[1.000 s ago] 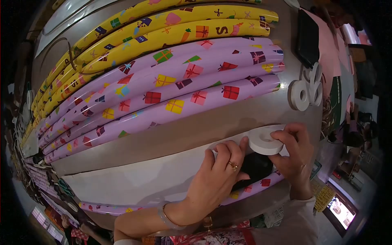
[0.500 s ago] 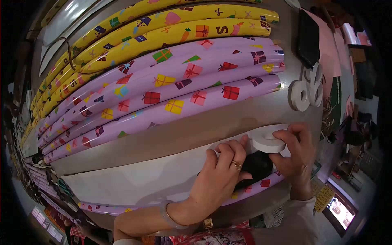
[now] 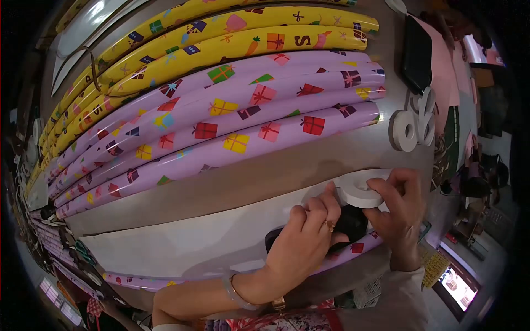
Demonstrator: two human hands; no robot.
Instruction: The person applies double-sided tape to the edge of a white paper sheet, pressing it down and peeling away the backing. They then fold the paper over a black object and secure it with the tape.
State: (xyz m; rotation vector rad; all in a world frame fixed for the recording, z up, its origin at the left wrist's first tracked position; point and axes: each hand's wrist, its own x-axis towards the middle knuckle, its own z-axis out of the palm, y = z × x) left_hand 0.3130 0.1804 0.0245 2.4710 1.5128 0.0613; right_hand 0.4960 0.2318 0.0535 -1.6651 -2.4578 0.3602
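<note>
My right hand [image 3: 398, 212] grips a white roll of tape [image 3: 361, 197], thumb below and fingers over its rim. Curled close beside the roll, my left hand [image 3: 303, 234] has a fingertip near the roll's left edge. It is wrapped over a dark, smooth black object [image 3: 353, 222] that shows on both sides of the hand; its kind is hidden. Both hands are over a long white sheet [image 3: 165, 249], which lies along the table. At the sheet's near edge runs a purple gift-patterned paper roll [image 3: 358, 249].
Several purple rolls of wrapping paper [image 3: 259, 137] and yellow rolls [image 3: 237, 49] lie across the table [image 3: 331, 157]. More white tape rolls [image 3: 404, 131] sit at the right, below a black flat case [image 3: 417, 55]. Green-handled scissors [image 3: 84, 252] lie at the left.
My left hand has shifted slightly right, and more of the black object now shows on its left side. The tape roll has tilted slightly, still in my right hand.
</note>
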